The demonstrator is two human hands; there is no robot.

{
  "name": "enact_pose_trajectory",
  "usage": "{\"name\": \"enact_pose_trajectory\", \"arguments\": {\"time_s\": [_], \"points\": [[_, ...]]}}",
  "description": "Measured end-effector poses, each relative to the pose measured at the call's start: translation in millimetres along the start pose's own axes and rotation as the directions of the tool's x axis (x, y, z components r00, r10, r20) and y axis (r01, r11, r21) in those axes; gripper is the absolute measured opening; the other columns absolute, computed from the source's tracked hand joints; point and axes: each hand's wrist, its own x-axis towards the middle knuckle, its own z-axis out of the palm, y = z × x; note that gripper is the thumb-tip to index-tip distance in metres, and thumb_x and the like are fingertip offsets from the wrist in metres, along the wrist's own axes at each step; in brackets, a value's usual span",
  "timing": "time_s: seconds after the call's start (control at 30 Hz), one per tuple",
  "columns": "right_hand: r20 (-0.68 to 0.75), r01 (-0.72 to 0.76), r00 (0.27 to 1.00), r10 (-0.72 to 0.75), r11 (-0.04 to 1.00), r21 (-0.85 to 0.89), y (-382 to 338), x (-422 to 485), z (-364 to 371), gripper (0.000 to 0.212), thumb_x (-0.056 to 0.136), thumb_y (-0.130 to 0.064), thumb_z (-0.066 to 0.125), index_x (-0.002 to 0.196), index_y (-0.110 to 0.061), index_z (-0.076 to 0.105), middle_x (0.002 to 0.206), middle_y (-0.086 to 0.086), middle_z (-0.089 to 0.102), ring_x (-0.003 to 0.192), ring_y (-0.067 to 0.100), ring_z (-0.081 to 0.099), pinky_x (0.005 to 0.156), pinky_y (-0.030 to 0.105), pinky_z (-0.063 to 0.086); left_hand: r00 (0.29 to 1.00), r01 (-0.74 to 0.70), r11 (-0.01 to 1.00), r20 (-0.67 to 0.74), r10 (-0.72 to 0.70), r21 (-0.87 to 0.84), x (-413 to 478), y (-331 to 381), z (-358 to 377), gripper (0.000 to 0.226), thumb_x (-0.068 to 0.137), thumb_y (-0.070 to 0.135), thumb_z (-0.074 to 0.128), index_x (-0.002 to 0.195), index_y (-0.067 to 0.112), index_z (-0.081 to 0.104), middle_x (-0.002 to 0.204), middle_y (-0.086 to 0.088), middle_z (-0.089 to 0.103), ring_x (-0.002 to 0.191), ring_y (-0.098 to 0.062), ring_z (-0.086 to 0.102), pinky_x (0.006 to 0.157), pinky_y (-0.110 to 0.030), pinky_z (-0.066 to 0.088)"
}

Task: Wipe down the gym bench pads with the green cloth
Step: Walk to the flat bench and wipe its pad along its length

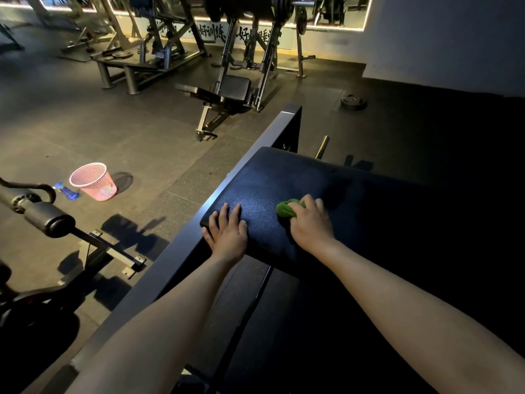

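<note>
Right, here we are over the black bench pad (284,177), both bare arms reaching in from below. The right grip (309,223) is clenched around the green cloth (285,210), which is bunched into a wad and held down on the pad near its middle, with the green poking out past the knuckles on the left. The left grip (227,231) is released: palm down, fingers straight and spread, flat on the pad's near left corner, with the outer fingers draped over the edge. The two are apart, with bare, pebbled upholstery between them.

A grey steel beam (255,146) runs along the pad's left side. Out on the dark rubber floor (159,155) to the left stands a pink mesh wastebasket (93,182), with a blue spray bottle (66,191) lying just beside it. Farther back there's an adjustable bench (227,92), and off to the right a weight plate (353,102) lies flat on the floor.
</note>
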Motion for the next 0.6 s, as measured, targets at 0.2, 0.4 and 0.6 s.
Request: {"name": "enact_pose_trajectory", "arguments": {"time_s": [0.2, 0.4, 0.6], "points": [[0.019, -0.008, 1.000, 0.007, 0.998, 0.058, -18, -29, 8, 0.025, 0.091, -0.024, 0.055, 0.112, -0.011, 0.058, 0.109, 0.009, 0.053, 0.107, 0.032, 0.053, 0.080, 0.039, 0.045, 0.988, -0.151, 0.988, 0.006, 0.152, -0.043, 1, -24, -10, 0.049, 0.103, 0.041, 0.042, 0.151, 0.035, 0.035, 0.166, 0.007, 0.014, 0.152, -0.018, 0.005, 0.121, -0.048, -0.001], [0.012, 0.267, 0.963, -0.269, 0.959, 0.098, -80, -36, 38, 0.040, 0.085, -0.012, 0.063, 0.125, -0.016, 0.061, 0.105, 0.011, 0.052, 0.098, 0.033, 0.053, 0.074, 0.042, 0.051, 0.943, -0.308, 0.935, -0.185, 0.276, -0.174, -9, -82, -13, 0.044, 0.099, 0.012, 0.058, 0.141, 0.023, 0.055, 0.159, -0.012, 0.032, 0.149, -0.030, 0.023, 0.122, -0.044, 0.022], [0.122, 0.311, 0.946, -0.301, 0.948, -0.072, -120, -26, 62, 0.062, 0.093, -0.027, 0.057, 0.149, -0.032, 0.032, 0.135, 0.010, 0.031, 0.116, 0.033, 0.032, 0.100, 0.046, 0.036, 0.951, -0.308, 0.945, -0.031, 0.306, -0.112, -9, -91, -22, 0.063, 0.097, 0.001, 0.046, 0.154, 0.027, 0.033, 0.167, 0.003, 0.007, 0.154, -0.018, 0.003, 0.119, -0.032, 0.014]]}}
